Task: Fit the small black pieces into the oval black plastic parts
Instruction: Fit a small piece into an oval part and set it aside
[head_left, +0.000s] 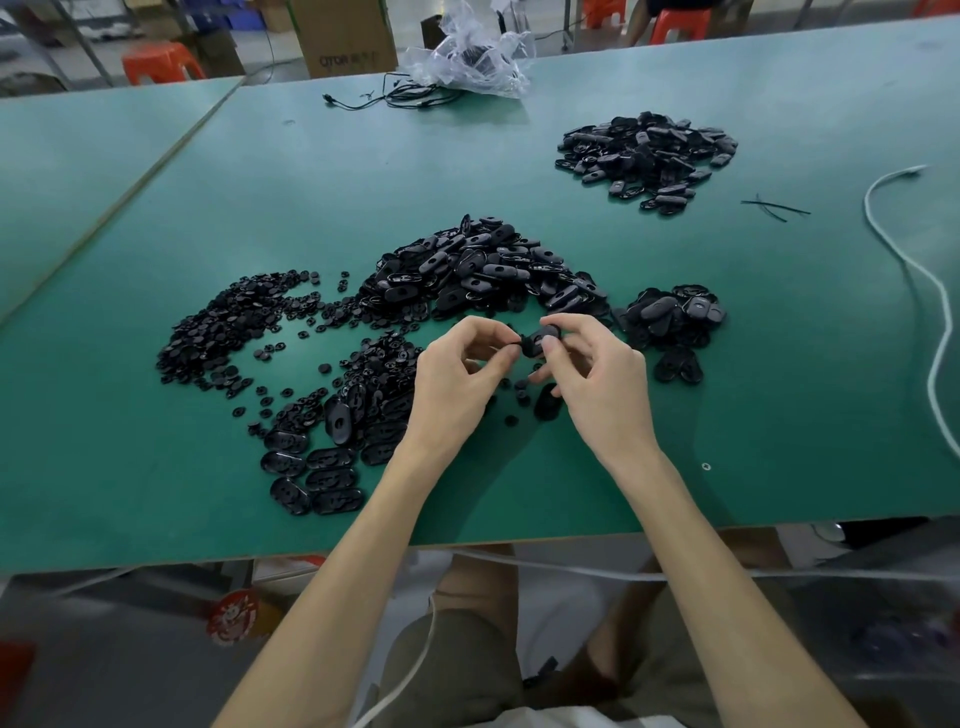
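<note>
Oval black part (540, 344) held up off the table, pinched at its right end between thumb and fingers of the right hand (597, 379). Left end met by the curled thumb and forefinger of the left hand (457, 384), pinching there; too small to tell whether a small piece sits between those fingertips. Both wrists raised, hands close together.

Directly beneath the right hand, one single oval (546, 402) lying on the green table (156, 208), with a few loose discs beside it. Just beyond the hands, the central heap (478, 270) of oval parts. To the left, the scattered small black pieces (228, 327), spread thin at their fringe. Near left, a cluster of ovals (332, 457) reaching close to the left forearm. To the right, a smaller heap (670, 312), just beside the right hand. Well apart at the far right, another heap (647, 156).

Bare green between the wrists and the near table edge, and again right of the right forearm as far as the white cable (935, 312). Seam with a second table (78, 156) at far left. At the far edge, a crumpled plastic bag (467, 57) and black cable (405, 96).
</note>
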